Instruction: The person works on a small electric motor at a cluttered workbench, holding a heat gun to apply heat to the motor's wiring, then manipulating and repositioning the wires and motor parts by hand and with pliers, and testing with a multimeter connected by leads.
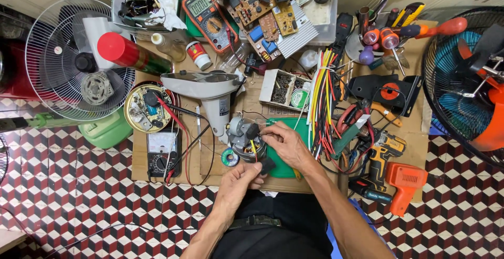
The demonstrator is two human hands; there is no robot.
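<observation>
At the middle of the bench [173, 175], both hands are working on a small fan motor [242, 139]: the left hand [242, 179] is pinching its yellow wire [254, 148], the right hand [283, 144] is gripping its top. Likely wiring; next calls for steady fingers.

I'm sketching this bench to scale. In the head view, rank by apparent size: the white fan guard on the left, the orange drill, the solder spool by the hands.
1. White fan guard
2. Orange drill
3. Solder spool
</observation>
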